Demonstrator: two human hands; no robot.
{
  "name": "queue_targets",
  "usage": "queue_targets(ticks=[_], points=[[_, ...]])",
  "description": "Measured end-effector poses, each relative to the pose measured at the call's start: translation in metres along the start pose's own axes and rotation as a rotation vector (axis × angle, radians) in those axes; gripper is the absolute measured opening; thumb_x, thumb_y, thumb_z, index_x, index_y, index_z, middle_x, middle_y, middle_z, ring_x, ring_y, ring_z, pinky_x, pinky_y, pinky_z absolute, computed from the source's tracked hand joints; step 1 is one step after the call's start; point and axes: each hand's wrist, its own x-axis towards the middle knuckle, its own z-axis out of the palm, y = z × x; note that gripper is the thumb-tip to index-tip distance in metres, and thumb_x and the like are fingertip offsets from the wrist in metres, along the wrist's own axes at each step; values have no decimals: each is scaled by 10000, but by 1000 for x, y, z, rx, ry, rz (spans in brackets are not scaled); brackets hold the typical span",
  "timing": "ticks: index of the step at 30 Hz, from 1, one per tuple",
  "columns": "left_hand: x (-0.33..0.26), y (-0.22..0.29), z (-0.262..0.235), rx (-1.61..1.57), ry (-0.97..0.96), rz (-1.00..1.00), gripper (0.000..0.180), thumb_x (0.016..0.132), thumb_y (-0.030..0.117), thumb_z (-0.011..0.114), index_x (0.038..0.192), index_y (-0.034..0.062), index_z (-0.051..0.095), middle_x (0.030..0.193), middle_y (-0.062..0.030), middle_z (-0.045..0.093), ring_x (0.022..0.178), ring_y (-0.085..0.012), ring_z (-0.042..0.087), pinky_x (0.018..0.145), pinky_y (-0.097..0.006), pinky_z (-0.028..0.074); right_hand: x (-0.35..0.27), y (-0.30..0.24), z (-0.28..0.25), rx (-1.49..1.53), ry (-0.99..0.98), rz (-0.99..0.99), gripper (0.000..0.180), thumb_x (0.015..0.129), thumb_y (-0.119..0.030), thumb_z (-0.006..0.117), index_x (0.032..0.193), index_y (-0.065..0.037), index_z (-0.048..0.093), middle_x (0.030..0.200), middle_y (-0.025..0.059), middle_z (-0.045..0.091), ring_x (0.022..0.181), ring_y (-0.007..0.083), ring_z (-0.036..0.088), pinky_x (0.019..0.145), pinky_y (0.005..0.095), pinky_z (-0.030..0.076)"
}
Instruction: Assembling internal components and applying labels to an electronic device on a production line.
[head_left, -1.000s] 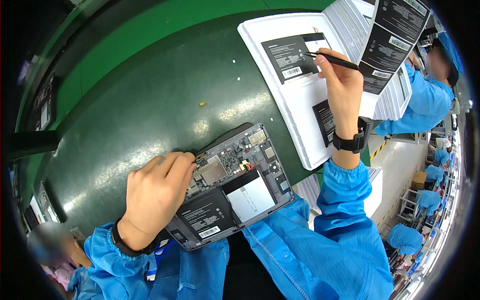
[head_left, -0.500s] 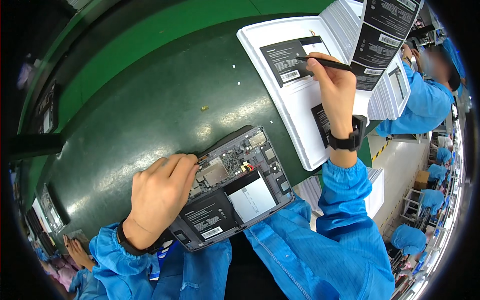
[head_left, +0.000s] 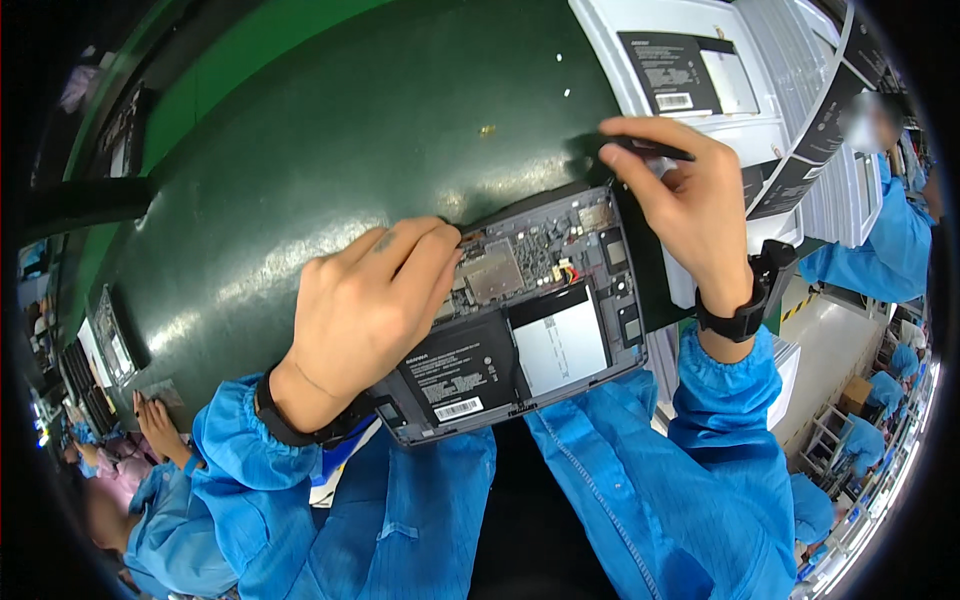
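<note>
An opened tablet (head_left: 495, 270) rests at the table's near edge, its circuit board and coloured wires showing. Inside its lower half lie a black label (head_left: 450, 375) and a silver battery face (head_left: 562, 345). My left hand (head_left: 365, 315) is closed on the tablet's far left edge, fingertips curled over the rim. Black tweezers (head_left: 660, 150) are pinched in my right hand (head_left: 695, 200), which hovers just beyond the tablet's right corner. Their tip is blurred. Past that hand, a battery with a black label (head_left: 672, 75) lies in a white tray (head_left: 610, 60).
A hanging strip of black labels (head_left: 825, 125) crosses the stacked white trays (head_left: 855, 190) at right. Small white scraps (head_left: 567, 93) and a yellowish bit (head_left: 487, 131) lie on the green table (head_left: 400, 130). Co-workers in blue sit at lower left and right.
My right hand with the tweezers has come down from the tray toward the tablet. The view has shifted, so the tray and table appear farther up and right. My left hand keeps its hold.
</note>
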Motion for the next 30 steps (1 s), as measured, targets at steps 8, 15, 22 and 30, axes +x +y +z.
queue_targets(ticks=[8,15,22,30], points=[[-1,-8,5,-29,10,26,154,820,79,801,945,42,718,944,-86,756,776,-270,742,620,-354,585,-35,-23,27,59,-120,-588,349,702,-91,880,1040,-68,794,1083,60,766,905,262,684,736,343,557],[-2,-10,6,-13,52,76,159,798,56,803,931,34,719,934,-85,757,768,-255,741,604,-343,580,-39,-18,44,-40,-88,-651,335,716,-103,745,1046,-98,800,1145,2,752,903,216,660,729,325,550],[-1,-15,12,57,140,153,147,790,112,800,845,82,667,885,4,722,745,-166,694,517,-315,548,-37,-19,48,-15,-97,-689,326,705,-101,744,1024,-120,805,1139,-27,747,851,176,652,691,293,561],[1,-14,9,-3,107,137,184,768,45,819,924,33,720,899,-68,749,752,-232,716,555,-331,553,-34,-22,49,-7,-127,-662,315,713,-108,736,1020,-109,803,1137,-9,749,831,177,653,683,285,579]])
